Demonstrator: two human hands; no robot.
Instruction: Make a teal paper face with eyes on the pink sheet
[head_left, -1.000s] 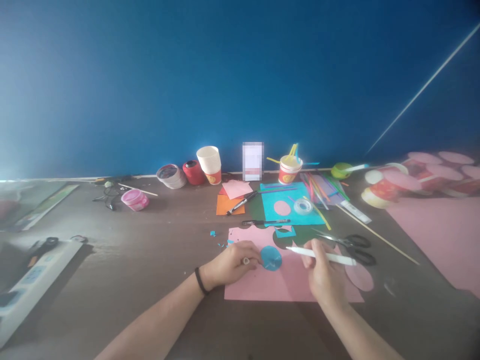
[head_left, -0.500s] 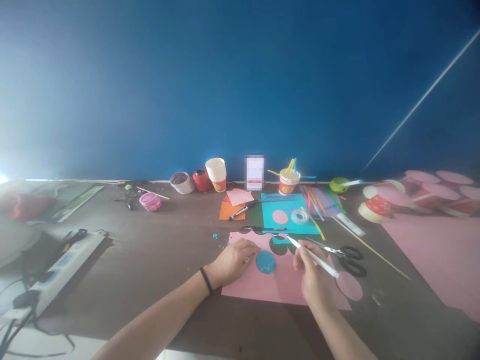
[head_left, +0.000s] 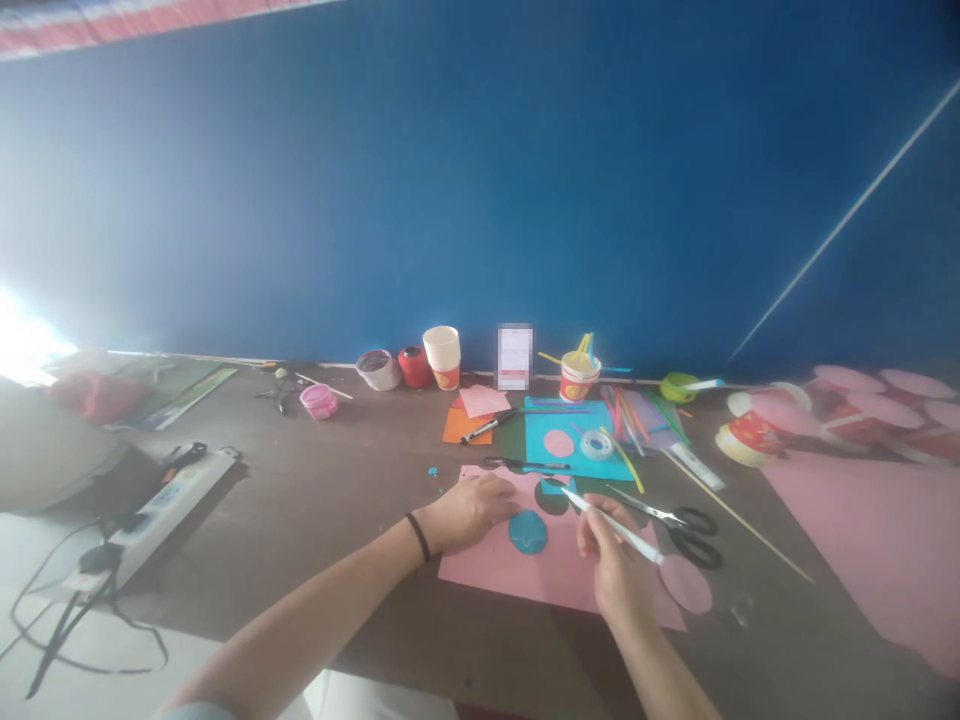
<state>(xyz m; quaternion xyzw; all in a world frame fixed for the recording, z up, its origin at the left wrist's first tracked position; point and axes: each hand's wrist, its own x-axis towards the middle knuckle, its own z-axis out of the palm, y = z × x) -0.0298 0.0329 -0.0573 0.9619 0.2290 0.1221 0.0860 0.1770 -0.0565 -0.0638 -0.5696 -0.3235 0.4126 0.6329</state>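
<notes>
One blue wall (head_left: 375, 200) stood at the far side, and a brown table (head_left: 322, 490) stretched along it. On the table, a pink sheet (head_left: 487, 575) with curved cut-outs along its far edge lay under both hands. A smaller blue sheet (head_left: 536, 425) lay beyond it. The left hand (head_left: 471, 512) rested palm down on the pink sheet, fingers loosely extended and closed on nothing visible. The right hand (head_left: 615, 575) gripped a white pen between thumb and fingers. To its right, black-handled scissors (head_left: 679, 520) pointed their blades far left, handles near right. The white pen (head_left: 634, 540) sat above the pink sheet's right half, its long axis slanting from near right to far left, with the tip at the far left end; I cannot tell whether the tip touched anything. A blue disc (head_left: 527, 532) lay on the pink sheet, between the hands.
</notes>
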